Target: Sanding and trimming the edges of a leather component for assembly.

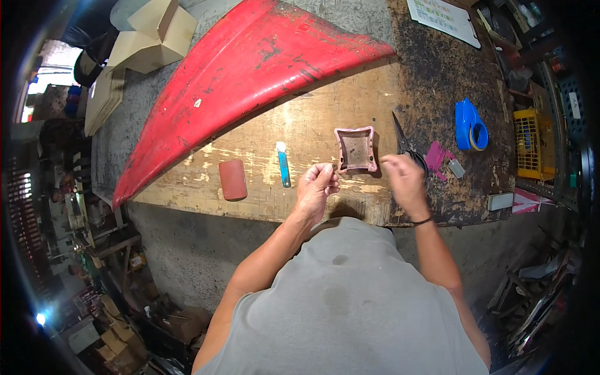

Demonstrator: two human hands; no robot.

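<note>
Head view: A person's left hand (315, 187) pinches a small dark piece (334, 168) beside a pink-rimmed tray (357, 142), near the front edge of a worn surface (312, 119). The right hand (405, 181) hovers apart, its grip unclear. Bare wood separates tray and red panel (250, 69).

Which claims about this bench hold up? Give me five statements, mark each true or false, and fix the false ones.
1. The tape dispenser is blue. True.
2. The scissors lie left of the tray. False: they lie right of it.
3. The cutter lies between the red slab and the left hand. True.
4. The left wrist wears the dark band. False: the right does.
5. The tray's rim is pinkish. True.
</note>
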